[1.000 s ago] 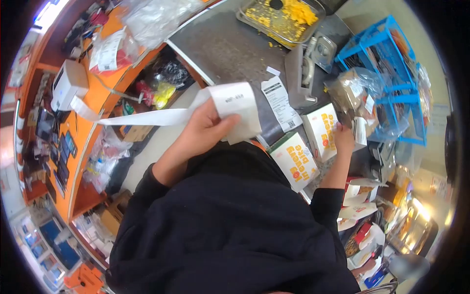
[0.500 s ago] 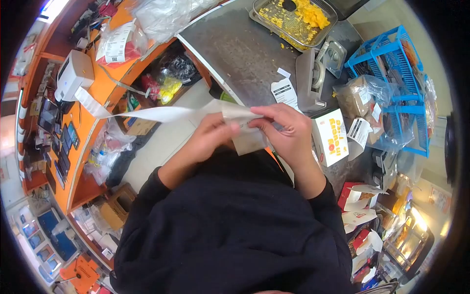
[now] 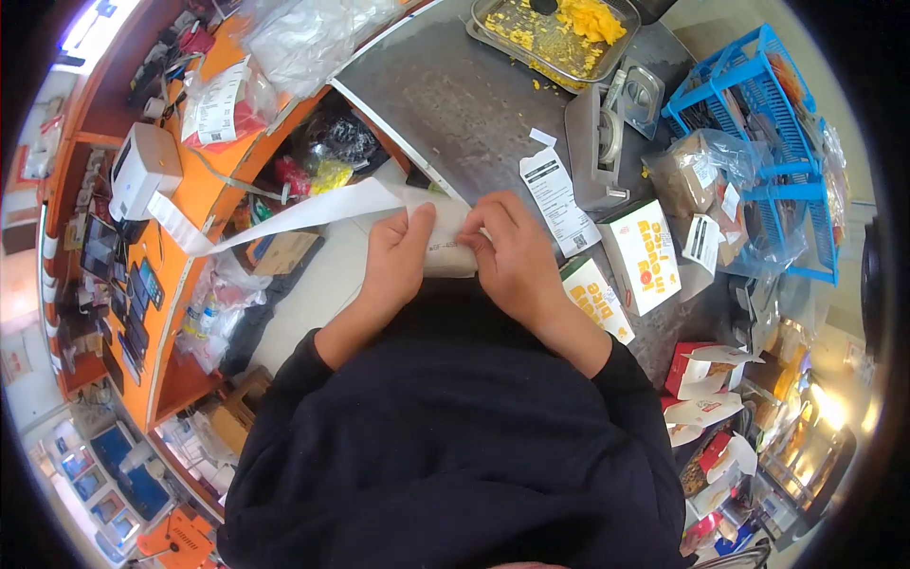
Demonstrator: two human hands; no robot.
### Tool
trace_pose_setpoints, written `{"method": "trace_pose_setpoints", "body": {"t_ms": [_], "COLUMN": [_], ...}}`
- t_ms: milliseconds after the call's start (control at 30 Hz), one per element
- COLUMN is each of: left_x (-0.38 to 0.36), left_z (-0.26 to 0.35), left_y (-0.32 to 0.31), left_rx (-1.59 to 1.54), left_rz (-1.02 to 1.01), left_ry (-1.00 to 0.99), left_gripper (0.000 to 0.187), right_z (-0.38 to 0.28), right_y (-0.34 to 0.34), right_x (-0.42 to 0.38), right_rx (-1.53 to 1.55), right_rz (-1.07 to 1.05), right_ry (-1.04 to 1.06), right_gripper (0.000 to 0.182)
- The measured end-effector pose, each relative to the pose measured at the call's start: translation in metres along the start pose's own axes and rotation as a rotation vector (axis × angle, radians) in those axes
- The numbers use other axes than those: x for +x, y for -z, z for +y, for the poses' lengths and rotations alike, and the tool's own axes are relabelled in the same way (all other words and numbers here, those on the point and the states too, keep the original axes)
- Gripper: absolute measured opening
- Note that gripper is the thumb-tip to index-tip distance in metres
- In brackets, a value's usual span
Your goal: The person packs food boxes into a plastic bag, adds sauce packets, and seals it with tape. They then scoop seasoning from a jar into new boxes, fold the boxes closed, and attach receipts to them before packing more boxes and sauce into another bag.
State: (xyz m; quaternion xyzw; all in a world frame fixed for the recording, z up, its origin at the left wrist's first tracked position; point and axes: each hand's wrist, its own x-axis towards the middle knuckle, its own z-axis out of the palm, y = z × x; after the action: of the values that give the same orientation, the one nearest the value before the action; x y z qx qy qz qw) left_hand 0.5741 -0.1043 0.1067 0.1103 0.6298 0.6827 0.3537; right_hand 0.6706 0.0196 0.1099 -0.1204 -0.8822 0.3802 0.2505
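Both hands grip the receipt strip [image 3: 445, 248] between them: left hand [image 3: 396, 258] and right hand [image 3: 512, 258] pinch its folded end above the desk [image 3: 455, 104] edge, its tail running to the printer [image 3: 140, 171]

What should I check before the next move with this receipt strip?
1. Both hands on the paper: ok. Left hand and right hand pinch the receipt strip.
2. Strip joined to the printer: ok; it runs unbroken to the slot.
3. Strip free of snags: cannot tell; it passes over the orange counter edge.
4. Tear line or print readable: cannot tell; fingers cover it.
5. Space to set it down: ok; bare grey worktop beyond the hands.
6. Boxes nearby: ok; white box sits apart from the hands.
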Motion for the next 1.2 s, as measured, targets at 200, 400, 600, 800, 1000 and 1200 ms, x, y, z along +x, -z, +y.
{"method": "trace_pose_setpoints", "body": {"t_ms": [200,400,600,800,1000,1200], "left_x": [0.011,0.012,0.080,0.102,0.108,0.124], "left_z": [-0.018,-0.002,-0.012,-0.014,-0.120,-0.139], "left_y": [0.006,-0.008,0.079,0.029,-0.064,-0.050], "left_rx": [0.028,0.054,0.856,1.519,1.346,1.356], "left_rz": [-0.020,0.070,0.170,0.479,-0.614,-0.629], "left_ry": [-0.021,-0.065,0.135,-0.868,-0.900,-0.862], "left_gripper": [0.030,0.030,0.037,0.036,0.041,0.040], "right_z": [-0.005,0.001,0.027,0.137,0.168,0.188], "right_y": [0.004,0.000,0.033,0.053,0.034,0.038], "right_x": [-0.002,0.002,-0.001,0.010,0.013,0.013], "right_rx": [0.063,0.037,0.115,0.111,-0.281,-0.553], "right_rz": [0.005,0.055,0.080,0.168,0.050,-0.140], "right_ry": [-0.075,0.009,-0.166,-0.570,-0.536,-0.558], "right_gripper": [0.015,0.014,0.017,0.017,0.016,0.015]}}
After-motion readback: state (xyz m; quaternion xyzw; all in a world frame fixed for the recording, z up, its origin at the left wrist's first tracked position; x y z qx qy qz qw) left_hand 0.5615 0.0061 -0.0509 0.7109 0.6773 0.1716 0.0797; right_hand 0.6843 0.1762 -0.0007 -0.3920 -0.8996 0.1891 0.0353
